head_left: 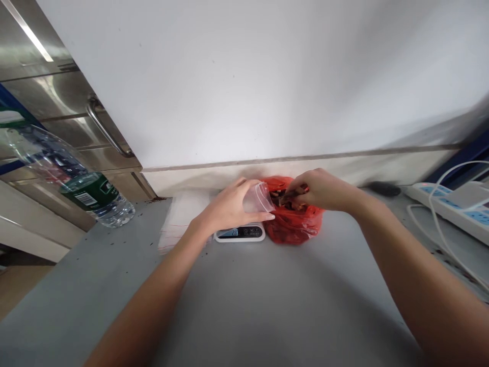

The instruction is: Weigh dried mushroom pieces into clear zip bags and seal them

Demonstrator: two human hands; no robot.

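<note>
My left hand [231, 204] is closed round a small clear zip bag [257, 199], its mouth tilted toward the right. Below that hand sits a small white digital scale [240, 233] with a lit display. A red plastic bag [294, 227] stands open just right of the scale, with brown dried bits [282, 200] inside. The fingers of my right hand [315, 188] reach into its mouth, pinched together at the brown bits; what lies between the fingertips is too small to name. Left of the scale lies a stack of clear zip bags [185, 219], partly behind my left forearm.
A clear plastic bottle with a green label [89, 191] stands at the left. On the right are a white power strip [454, 206] with a white cable [435, 204] and a dark object [384, 188] by the wall [267, 86]. Dark crumbs dot the grey table [244, 300].
</note>
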